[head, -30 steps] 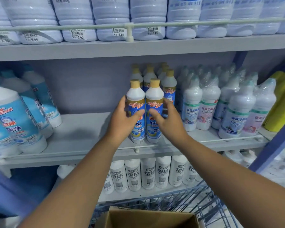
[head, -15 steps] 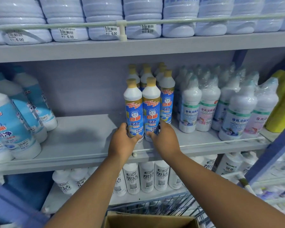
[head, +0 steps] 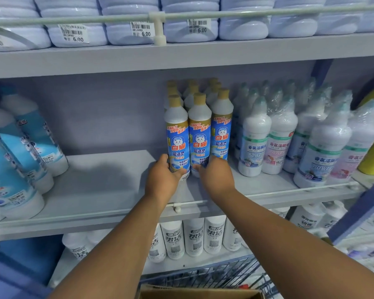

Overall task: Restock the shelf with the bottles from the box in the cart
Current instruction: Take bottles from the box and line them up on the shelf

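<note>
Two blue-labelled bottles with tan caps are standing upright at the centre of the frame on the middle shelf (head: 108, 186), long axes vertical, caps pointing up, labels facing the camera. The left hand (head: 163, 180) is gripping the base of the left bottle (head: 177, 137), its fingers (head: 163, 159) curling round the lower label; the right hand (head: 217, 176) is holding the base of the right bottle (head: 199, 137), fingers wrapping its bottom edge.

Just beside them on the right, matching stocked bottles (head: 221, 128) are standing in rows running back into the shelf, then shrink-wrapped white bottles (head: 255, 143) — both blocking any shift rightward. At the left of the frame, light-blue bottles (head: 32, 134) are standing well apart across bare shelf. A thin guard rail (head: 188, 203) is running along the shelf lip below the hands. At the bottom edge, the cardboard box (head: 200, 292) is sitting in the wire cart (head: 205, 274).

Compared with half a second ago, the two bottles are sitting further back — now nearly in line with the front stocked bottle.
</note>
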Available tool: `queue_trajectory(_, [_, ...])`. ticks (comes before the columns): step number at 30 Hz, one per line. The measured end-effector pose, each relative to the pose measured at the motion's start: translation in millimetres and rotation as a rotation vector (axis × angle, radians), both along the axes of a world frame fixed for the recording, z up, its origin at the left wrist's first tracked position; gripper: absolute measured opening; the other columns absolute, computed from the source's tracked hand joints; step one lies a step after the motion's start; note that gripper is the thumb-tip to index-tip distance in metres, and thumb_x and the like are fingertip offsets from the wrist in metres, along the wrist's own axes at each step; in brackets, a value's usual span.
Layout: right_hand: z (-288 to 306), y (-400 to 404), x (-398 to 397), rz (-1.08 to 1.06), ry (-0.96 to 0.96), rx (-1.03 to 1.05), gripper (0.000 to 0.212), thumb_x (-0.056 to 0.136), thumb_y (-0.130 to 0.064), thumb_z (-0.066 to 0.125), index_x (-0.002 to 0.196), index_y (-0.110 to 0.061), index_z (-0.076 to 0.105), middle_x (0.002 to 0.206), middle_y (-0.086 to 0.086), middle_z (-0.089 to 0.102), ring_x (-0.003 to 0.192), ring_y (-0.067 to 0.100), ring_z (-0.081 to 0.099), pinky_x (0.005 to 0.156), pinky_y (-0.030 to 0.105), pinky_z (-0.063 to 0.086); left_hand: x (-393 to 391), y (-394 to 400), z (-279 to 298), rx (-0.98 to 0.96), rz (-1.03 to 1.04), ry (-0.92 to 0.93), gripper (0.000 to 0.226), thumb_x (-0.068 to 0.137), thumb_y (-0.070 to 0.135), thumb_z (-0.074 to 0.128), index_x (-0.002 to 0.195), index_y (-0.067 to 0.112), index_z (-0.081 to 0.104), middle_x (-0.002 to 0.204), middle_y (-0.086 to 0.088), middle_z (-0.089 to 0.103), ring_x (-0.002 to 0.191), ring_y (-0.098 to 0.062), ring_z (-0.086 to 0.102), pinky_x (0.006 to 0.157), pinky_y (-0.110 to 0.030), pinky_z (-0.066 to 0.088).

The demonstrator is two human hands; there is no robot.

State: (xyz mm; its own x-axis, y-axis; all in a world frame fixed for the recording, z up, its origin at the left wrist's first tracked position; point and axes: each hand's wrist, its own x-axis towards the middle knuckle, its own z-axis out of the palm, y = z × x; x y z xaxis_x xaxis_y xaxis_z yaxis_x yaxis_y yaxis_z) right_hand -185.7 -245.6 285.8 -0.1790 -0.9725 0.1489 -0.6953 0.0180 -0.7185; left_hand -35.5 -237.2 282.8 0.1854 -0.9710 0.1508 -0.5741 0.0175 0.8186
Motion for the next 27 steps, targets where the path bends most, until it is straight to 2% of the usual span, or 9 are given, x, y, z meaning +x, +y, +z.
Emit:
queue_trajectory(3, [3,-7,1,0.041,0.189,0.032,0.029,0.096,-0.025,0.059,0.115,-0.004,0.062,0.112,0.014,0.066,0.101,0.03,0.063,0.078,0.031,0.049,0,-6,-2,0.002,-0.006,-0.004,0.039,0.082,0.034,0.08,0.111,0.02,0.058,0.111,0.004,0.071,0.088,-0.011,0.065,0.061,-0.018,0.044])
queue_trajectory(5, [5,-12,2,0.063,0.294,0.042,0.027,0.097,-0.023,0.057,0.117,-0.004,0.061,0.117,0.015,0.064,0.106,0.03,0.061,0.082,0.032,0.049,0,-11,-3,-0.007,-0.009,-0.018,0.039,0.082,0.035,0.08,0.111,0.02,0.058,0.113,0.002,0.071,0.092,-0.013,0.067,0.069,-0.023,0.049])
queue_trajectory(9, [12,-20,3,0.098,0.363,0.12,0.034,0.099,-0.027,0.056,0.124,-0.005,0.058,0.122,0.013,0.061,0.113,0.03,0.058,0.088,0.036,0.049,1,-19,-7,-0.019,0.0,-0.048,0.043,0.081,0.039,0.08,0.113,0.02,0.057,0.116,0.001,0.071,0.097,-0.016,0.069,0.078,-0.03,0.056])
queue_trajectory(13, [13,-24,2,0.155,0.526,0.208,0.034,0.098,-0.018,0.05,0.132,-0.009,0.054,0.13,0.009,0.057,0.118,0.029,0.056,0.082,0.036,0.047,1,-23,-9,-0.031,0.013,-0.05,0.043,0.081,0.041,0.079,0.113,0.022,0.058,0.115,0.002,0.071,0.097,-0.016,0.069,0.08,-0.034,0.058])
queue_trajectory(16, [9,-23,-3,0.136,0.489,0.212,0.03,0.097,-0.014,0.051,0.125,-0.006,0.057,0.125,0.012,0.06,0.113,0.03,0.059,0.084,0.036,0.049,1,-25,-11,-0.037,0.012,-0.039,0.042,0.082,0.041,0.079,0.113,0.024,0.058,0.114,0.003,0.071,0.096,-0.015,0.069,0.08,-0.036,0.059])
queue_trajectory(19, [7,-20,-5,0.118,0.406,0.155,0.028,0.1,-0.022,0.052,0.121,-0.006,0.059,0.119,0.013,0.062,0.109,0.031,0.06,0.088,0.038,0.053,1,-27,-12,-0.038,0.013,-0.053,0.042,0.083,0.042,0.077,0.115,0.025,0.057,0.115,0.004,0.07,0.097,-0.015,0.068,0.079,-0.034,0.059])
queue_trajectory(23, [4,-22,-4,0.055,0.232,0.132,0.034,0.099,-0.038,0.052,0.113,-0.008,0.062,0.109,0.012,0.067,0.1,0.03,0.063,0.078,0.033,0.049,0,-31,-13,-0.033,0.023,-0.052,0.043,0.082,0.045,0.077,0.115,0.027,0.055,0.117,0.004,0.069,0.098,-0.015,0.068,0.08,-0.037,0.06])
queue_trajectory(27, [3,-23,-3,0.037,0.207,0.123,0.037,0.098,-0.043,0.051,0.11,-0.009,0.063,0.107,0.011,0.068,0.098,0.029,0.063,0.074,0.031,0.045,0,-34,-14,-0.03,0.029,-0.032,0.039,0.082,0.042,0.078,0.11,0.03,0.053,0.115,0.004,0.07,0.096,-0.014,0.068,0.076,-0.031,0.057])
